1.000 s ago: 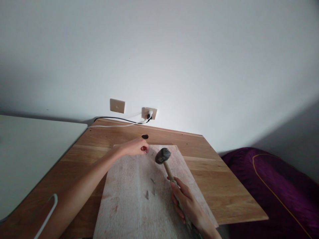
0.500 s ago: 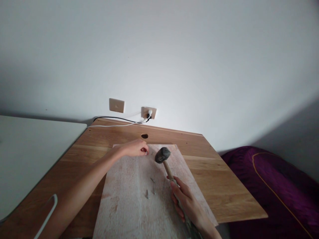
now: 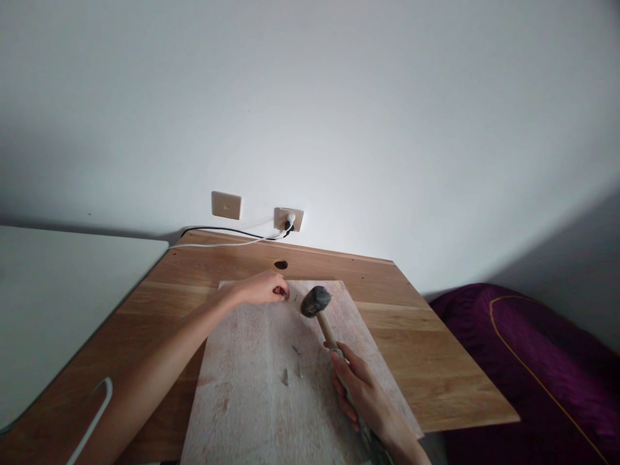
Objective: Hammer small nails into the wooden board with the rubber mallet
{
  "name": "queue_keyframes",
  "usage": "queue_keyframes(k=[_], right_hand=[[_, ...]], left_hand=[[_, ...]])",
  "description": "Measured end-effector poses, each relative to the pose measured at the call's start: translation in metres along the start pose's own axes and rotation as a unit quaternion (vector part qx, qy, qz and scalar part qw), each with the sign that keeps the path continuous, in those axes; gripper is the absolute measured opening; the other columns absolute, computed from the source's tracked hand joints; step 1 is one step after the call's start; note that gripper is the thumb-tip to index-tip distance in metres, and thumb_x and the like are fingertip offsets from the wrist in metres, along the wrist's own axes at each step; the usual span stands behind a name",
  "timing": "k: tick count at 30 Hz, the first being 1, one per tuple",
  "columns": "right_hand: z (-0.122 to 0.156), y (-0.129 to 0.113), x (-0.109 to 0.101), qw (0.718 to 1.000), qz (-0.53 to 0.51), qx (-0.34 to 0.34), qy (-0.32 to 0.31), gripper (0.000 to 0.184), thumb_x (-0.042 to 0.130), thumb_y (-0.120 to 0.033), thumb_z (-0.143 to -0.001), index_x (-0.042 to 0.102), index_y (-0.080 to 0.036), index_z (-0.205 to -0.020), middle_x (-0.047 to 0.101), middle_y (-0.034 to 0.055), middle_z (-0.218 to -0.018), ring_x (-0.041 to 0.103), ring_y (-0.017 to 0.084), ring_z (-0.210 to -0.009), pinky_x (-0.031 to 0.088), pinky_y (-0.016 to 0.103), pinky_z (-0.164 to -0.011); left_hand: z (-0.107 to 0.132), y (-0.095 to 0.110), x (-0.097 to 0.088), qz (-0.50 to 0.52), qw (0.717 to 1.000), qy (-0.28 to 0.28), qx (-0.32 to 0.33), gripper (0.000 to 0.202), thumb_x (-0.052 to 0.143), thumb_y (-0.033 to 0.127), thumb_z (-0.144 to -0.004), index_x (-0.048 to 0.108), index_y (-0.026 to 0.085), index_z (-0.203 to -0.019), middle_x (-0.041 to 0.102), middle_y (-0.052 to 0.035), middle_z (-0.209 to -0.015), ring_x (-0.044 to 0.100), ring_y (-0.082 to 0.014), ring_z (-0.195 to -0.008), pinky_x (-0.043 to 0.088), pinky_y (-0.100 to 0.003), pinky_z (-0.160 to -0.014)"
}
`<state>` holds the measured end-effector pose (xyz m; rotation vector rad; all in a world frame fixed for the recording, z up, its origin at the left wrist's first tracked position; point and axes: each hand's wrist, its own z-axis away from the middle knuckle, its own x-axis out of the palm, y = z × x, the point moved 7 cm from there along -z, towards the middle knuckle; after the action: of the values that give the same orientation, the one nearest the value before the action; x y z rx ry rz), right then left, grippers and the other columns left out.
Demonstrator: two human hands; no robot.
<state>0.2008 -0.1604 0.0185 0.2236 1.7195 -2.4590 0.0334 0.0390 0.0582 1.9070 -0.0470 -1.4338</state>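
Note:
My right hand (image 3: pixel 356 387) is wrapped around the handle of a rubber mallet (image 3: pixel 316 301), whose dark head is over the far part of a pale wooden board (image 3: pixel 242 381). At the board's far edge, my left hand (image 3: pixel 264 287) pinches a small nail (image 3: pixel 284 295), mostly hidden by the fingers. Just right of those fingers, another small nail (image 3: pixel 296 298) shows on the board. Loose nails lie mid-board, among them one nail (image 3: pixel 296 349) nearer the mallet and another nail (image 3: pixel 286 376) closer to me.
Beneath the board is a wooden desk (image 3: pixel 426 361) with a cable hole (image 3: pixel 281 265). Cables (image 3: pixel 227 244) run along its back to a wall socket (image 3: pixel 289 219). A white surface (image 3: pixel 72 297) adjoins on the left; a purple cushioned item (image 3: pixel 523 349) sits to the right.
Almost nothing differs. My left fingers shift very slightly around the small nail, while the mallet and my right hand keep their place.

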Motion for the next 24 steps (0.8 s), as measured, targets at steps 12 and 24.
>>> queue_keyframes(k=[12, 24], right_hand=[[-0.0002, 0.0024, -0.0007, 1.0, 0.003, 0.001, 0.001, 0.071, 0.055, -0.078, -0.085, 0.054, -0.019, -0.125, 0.048, -0.0102, -0.061, 0.035, 0.004, -0.032, 0.03, 0.015, -0.026], [0.003, -0.0027, 0.0003, 1.0, 0.001, -0.002, 0.023, 0.078, 0.055, -0.077, -0.084, 0.052, -0.017, -0.133, 0.049, -0.0098, -0.06, 0.035, 0.005, -0.032, 0.03, 0.016, -0.027]], left_hand=[[0.0024, -0.0033, -0.0078, 0.021, 0.998, 0.03, -0.052, 0.02, 0.08, 0.031, -0.08, 0.067, 0.015, -0.08, 0.068, -0.0015, -0.074, 0.062, -0.0164, -0.069, 0.041, -0.025, -0.064], [0.002, -0.004, -0.0048, 0.014, 0.998, 0.037, -0.039, 0.016, 0.077, 0.027, -0.083, 0.067, 0.016, -0.075, 0.067, -0.0001, -0.07, 0.061, -0.0144, -0.064, 0.037, -0.025, -0.061]])
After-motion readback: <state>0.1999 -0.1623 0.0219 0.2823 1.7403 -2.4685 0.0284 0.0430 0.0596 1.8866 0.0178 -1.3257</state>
